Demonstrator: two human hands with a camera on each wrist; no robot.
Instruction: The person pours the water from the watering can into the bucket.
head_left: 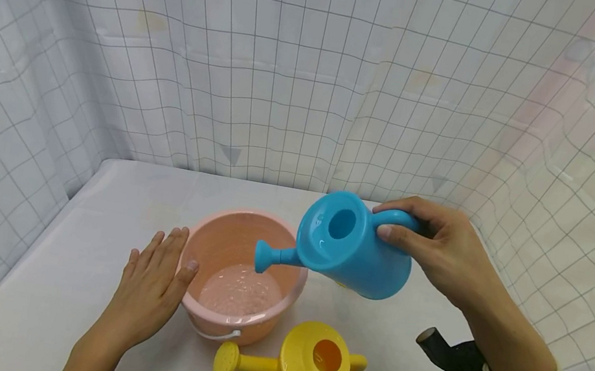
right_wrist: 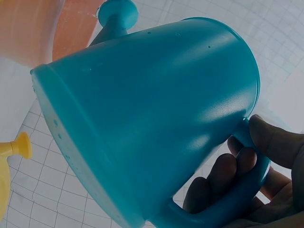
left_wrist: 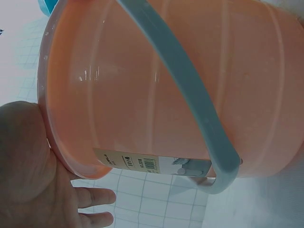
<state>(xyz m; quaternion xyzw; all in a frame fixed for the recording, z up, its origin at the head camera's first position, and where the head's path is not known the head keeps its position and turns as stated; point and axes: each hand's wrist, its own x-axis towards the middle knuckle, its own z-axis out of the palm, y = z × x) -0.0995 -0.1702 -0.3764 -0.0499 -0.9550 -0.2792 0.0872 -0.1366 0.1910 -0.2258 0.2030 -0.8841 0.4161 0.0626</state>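
Note:
My right hand (head_left: 430,240) grips the handle of a blue watering can (head_left: 367,263), which is tilted with its spout over the pink bucket (head_left: 287,299). In the right wrist view the fingers (right_wrist: 223,171) curl round that blue handle. A little clear water (head_left: 241,291) with ripples lies in the bottom of the bucket. My left hand (head_left: 153,286) rests against the bucket's left rim, fingers straight and thumb over the edge. Down the bucket's side in the left wrist view hangs its pale handle (left_wrist: 190,90), beside a paper label (left_wrist: 152,161).
A yellow watering can (head_left: 304,370) stands upright in front of the bucket, its spout pointing left. Another bit of yellow shows beneath the blue can. White grid-patterned cloth (head_left: 314,83) encloses the white table (head_left: 68,252) at the back and sides.

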